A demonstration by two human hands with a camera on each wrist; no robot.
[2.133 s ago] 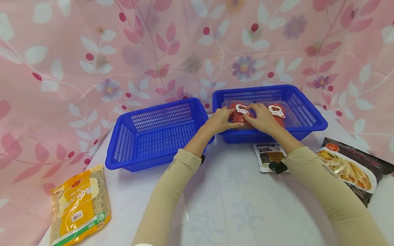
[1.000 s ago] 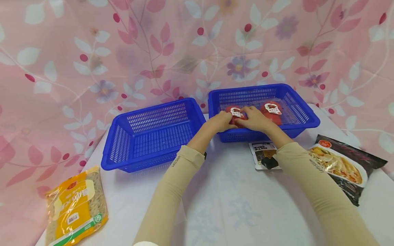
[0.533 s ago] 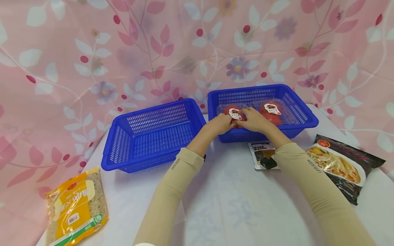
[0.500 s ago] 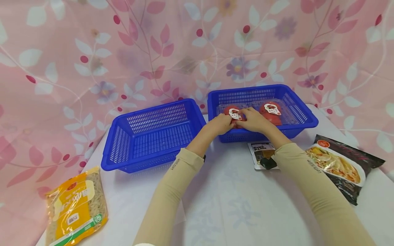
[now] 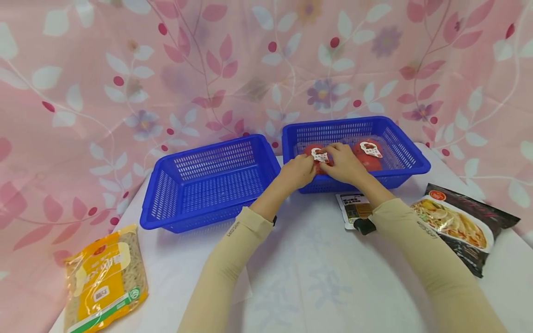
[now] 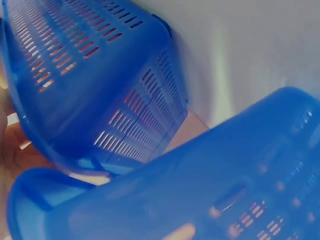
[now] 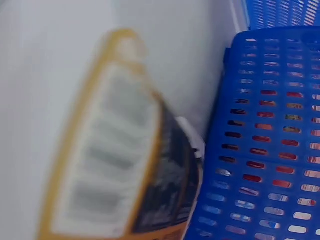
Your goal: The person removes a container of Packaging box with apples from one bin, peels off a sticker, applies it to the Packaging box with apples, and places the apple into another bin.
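In the head view my left hand (image 5: 298, 172) and right hand (image 5: 343, 163) are over the front left part of the right-hand blue basket (image 5: 416, 163). Between them they hold a clear plastic pack of red fruit, tomatoes by the look of it (image 5: 319, 155), with a white label on top. The left hand grips its left side, the right its right side, fingers curled. A second such pack (image 5: 368, 157) lies beside it in the same basket. The wrist views show mainly basket walls; part of the left hand (image 6: 17, 155) shows at the left wrist view's edge.
Left of the hands stands another blue basket (image 5: 166, 173) with nothing in it. A yellow bag of grain-like food (image 5: 106, 282) lies front left. On the right are a black food bag (image 5: 462, 226) and, partly under the right forearm, a small flat packet (image 5: 354, 208).
About two seconds ago the pack and hands sat slightly higher, with the fingers more spread; since then they have come down. Over the last half second the hands have hardly moved.
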